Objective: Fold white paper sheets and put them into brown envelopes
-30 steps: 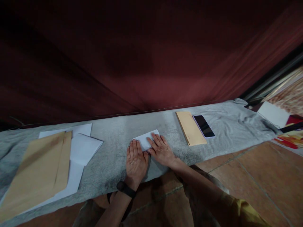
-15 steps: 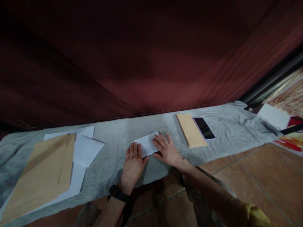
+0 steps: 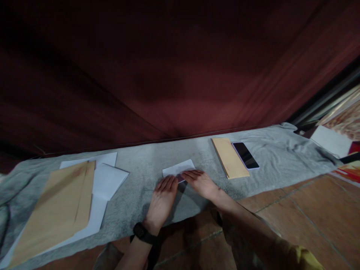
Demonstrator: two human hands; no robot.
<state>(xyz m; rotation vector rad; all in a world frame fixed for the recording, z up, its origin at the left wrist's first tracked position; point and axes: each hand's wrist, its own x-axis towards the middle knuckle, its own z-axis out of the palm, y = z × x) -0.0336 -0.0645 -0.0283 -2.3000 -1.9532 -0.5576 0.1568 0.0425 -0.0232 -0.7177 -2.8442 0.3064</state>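
A small folded white paper point(image 3: 178, 168) lies on the grey cloth point(image 3: 140, 165) in front of me. My left hand point(image 3: 162, 198), with a black watch on its wrist, rests flat on the cloth with its fingertips at the paper's near left edge. My right hand point(image 3: 201, 182) lies flat with its fingers stretched across the paper's near edge. Both hands cover the paper's near part.
A large tan envelope point(image 3: 53, 210) lies on white sheets point(image 3: 108, 180) at the left. A small tan envelope point(image 3: 230, 162) and a dark phone point(image 3: 245, 155) sit to the right. A dark red curtain point(image 3: 168, 75) hangs behind. Tiled floor point(image 3: 295, 221) runs below.
Both hands have slid toward me along the paper, now covering only its near edge. The paper looks narrower than before. The view has shifted slightly.
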